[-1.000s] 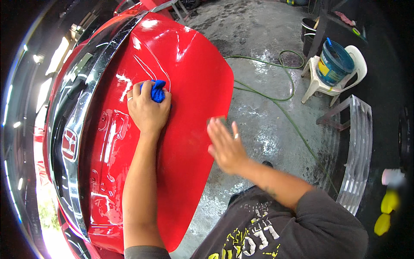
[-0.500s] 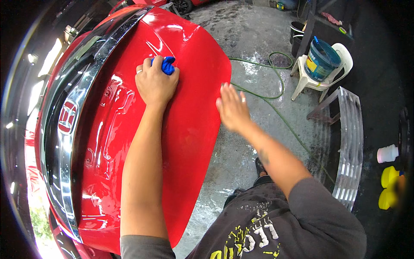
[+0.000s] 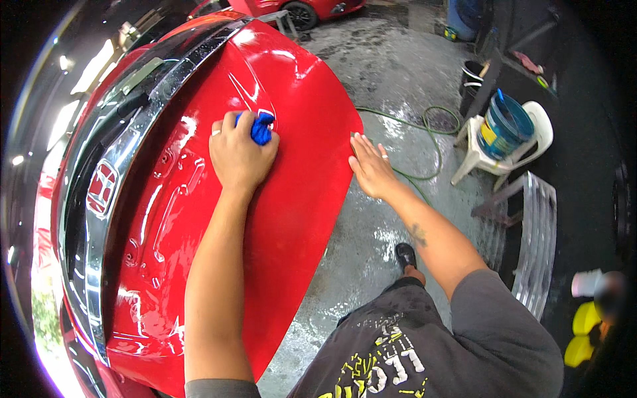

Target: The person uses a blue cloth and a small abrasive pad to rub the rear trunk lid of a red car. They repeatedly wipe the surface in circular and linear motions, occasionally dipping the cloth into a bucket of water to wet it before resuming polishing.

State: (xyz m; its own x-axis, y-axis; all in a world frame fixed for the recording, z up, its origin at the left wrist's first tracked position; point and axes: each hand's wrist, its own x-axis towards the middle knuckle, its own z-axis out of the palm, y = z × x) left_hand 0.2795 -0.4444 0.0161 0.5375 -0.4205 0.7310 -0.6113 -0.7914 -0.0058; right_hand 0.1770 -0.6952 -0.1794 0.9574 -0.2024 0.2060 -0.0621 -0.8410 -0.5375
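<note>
A glossy red car panel (image 3: 302, 169) fills the left and middle of the view, bordered on its left by a chrome strip (image 3: 95, 282) with a red emblem. On its upper middle, my left hand (image 3: 240, 159) is closed around a bunched blue cloth (image 3: 263, 129) and presses it to the paint. Part of the cloth is hidden under my fingers. My right hand (image 3: 373, 171) is at the panel's right edge, its fingers stretched out and holding nothing. The fingertips appear to touch that edge.
A teal bucket (image 3: 505, 126) stands on a white plastic chair (image 3: 474, 156) at the right. Below it is a grey slatted metal stand (image 3: 536, 242). A green hose (image 3: 431, 176) loops over the wet grey floor (image 3: 391, 73). Another red car (image 3: 332, 8) shows at the far side.
The view has shifted, so the panel, chair and bucket sit lower in it. My right hand has come against the panel's edge. My left hand still grips the blue cloth.
</note>
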